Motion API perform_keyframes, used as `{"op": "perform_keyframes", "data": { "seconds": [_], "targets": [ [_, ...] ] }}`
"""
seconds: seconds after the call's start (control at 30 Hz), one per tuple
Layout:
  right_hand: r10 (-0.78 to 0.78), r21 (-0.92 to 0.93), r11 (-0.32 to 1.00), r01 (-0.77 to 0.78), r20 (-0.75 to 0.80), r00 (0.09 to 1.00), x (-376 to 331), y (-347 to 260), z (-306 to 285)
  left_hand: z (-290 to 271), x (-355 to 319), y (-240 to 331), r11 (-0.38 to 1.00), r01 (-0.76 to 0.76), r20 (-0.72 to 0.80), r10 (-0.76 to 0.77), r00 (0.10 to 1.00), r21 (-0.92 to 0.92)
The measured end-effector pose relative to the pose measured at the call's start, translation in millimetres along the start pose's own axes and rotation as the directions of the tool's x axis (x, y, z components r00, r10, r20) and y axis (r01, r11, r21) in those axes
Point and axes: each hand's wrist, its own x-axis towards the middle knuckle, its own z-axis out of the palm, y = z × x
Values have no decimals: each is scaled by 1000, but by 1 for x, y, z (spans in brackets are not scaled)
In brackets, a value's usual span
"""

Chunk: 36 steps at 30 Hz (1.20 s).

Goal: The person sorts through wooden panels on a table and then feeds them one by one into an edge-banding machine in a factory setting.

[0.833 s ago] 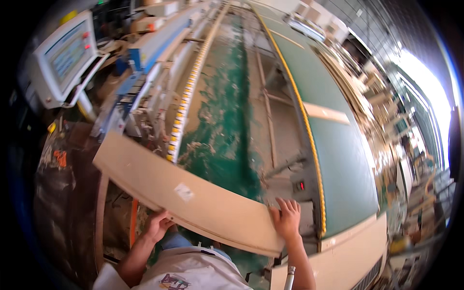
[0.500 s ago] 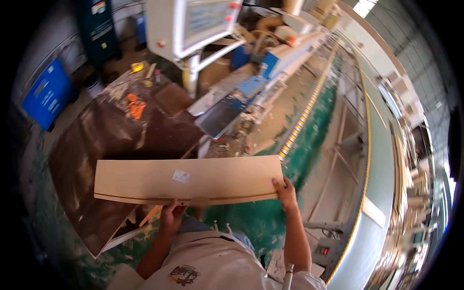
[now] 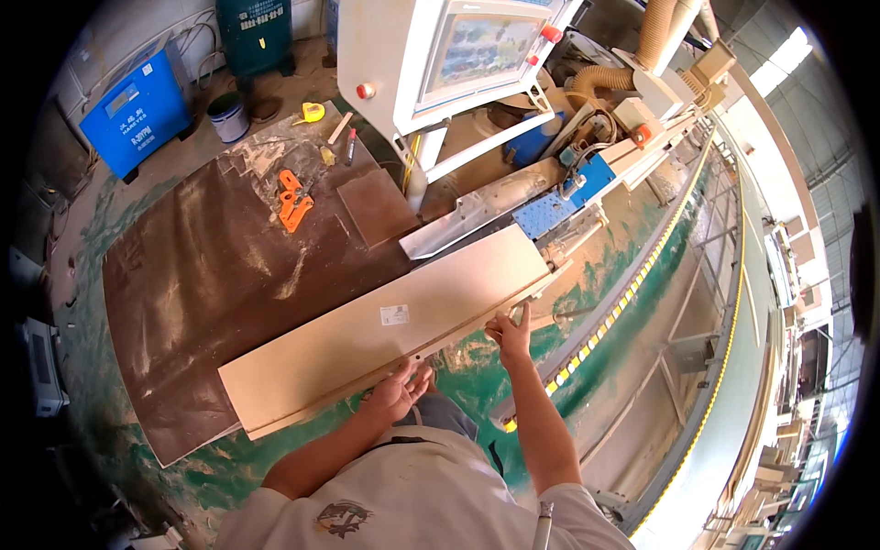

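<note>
A long pale wooden panel (image 3: 458, 289) lies slantwise across the corner of the brown-topped table, its right end by the blue perforated plate of the machine. A small white label (image 3: 395, 315) is stuck on its face, and a groove runs along its near edge. At the middle of that edge, my left hand (image 3: 396, 392) holds the panel with bent fingers, palm partly turned up. Closer to the right end, my right hand (image 3: 511, 334) grips the same edge, thumb and forefinger showing. Fingertips beneath the panel are hidden.
Orange clamps (image 3: 292, 202), a yellow tape measure (image 3: 312, 112) and a marker (image 3: 351, 147) lie on the brown table (image 3: 202, 302). Beyond stands a machine with a white control cabinet (image 3: 390, 55) and blue plate (image 3: 555, 215). A rail with yellow-and-white markings (image 3: 632, 298) runs along the right.
The panel has swung from nearly level to a slant, right end farther away, and come down by the table and machine. My right hand has moved from its end corner to the near edge.
</note>
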Motion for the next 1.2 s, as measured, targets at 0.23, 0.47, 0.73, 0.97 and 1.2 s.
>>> {"op": "perform_keyframes", "data": {
  "seconds": [0.23, 0.47, 0.73, 0.97, 1.2],
  "targets": [
    [-32, 41, 999, 29, 80, 996, 58, -21, 3, 64, -17, 43, 725, 132, -49, -134, 990, 676],
    [3, -41, 999, 2, 118, 993, 73, -20, -19, 3, -125, 90, -465, 246, 156, 669, 726, 851],
    [76, 10, 997, -78, 133, 988, 130, -68, -49, 14, -121, 70, -584, 426, 114, 670, 733, 691],
    [42, -18, 999, -40, 143, 989, 193, -97, -92, 48, -75, 59, -599, 280, 239, 640, 730, 750],
    [-9, -78, 997, 15, 78, 997, 222, -146, -95, 62, -52, 48, -643, 141, 315, 540, 780, 752]
  ]
}}
